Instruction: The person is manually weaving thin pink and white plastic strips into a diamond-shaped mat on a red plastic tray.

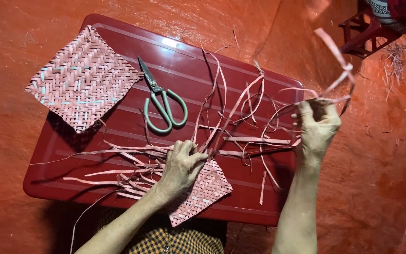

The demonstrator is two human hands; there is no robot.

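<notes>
A half-woven pink mat [207, 188] with many loose strips lies at the near edge of a red plastic lid [118, 127]. My left hand [180, 167] presses down on the mat, fingers closed over its weave and some strip ends. My right hand [316, 124] is raised beyond the lid's right edge, pinching a long pink strip [337, 56] that curls upward and loops back toward the mat. Loose strips [231, 113] fan out between both hands.
A finished square woven mat [83, 77] rests on the lid's far left corner. Green-handled scissors [163, 101] lie shut in the lid's middle. A red tarp [377, 178] covers the ground. A dark red stool [365, 30] and strip scraps sit far right.
</notes>
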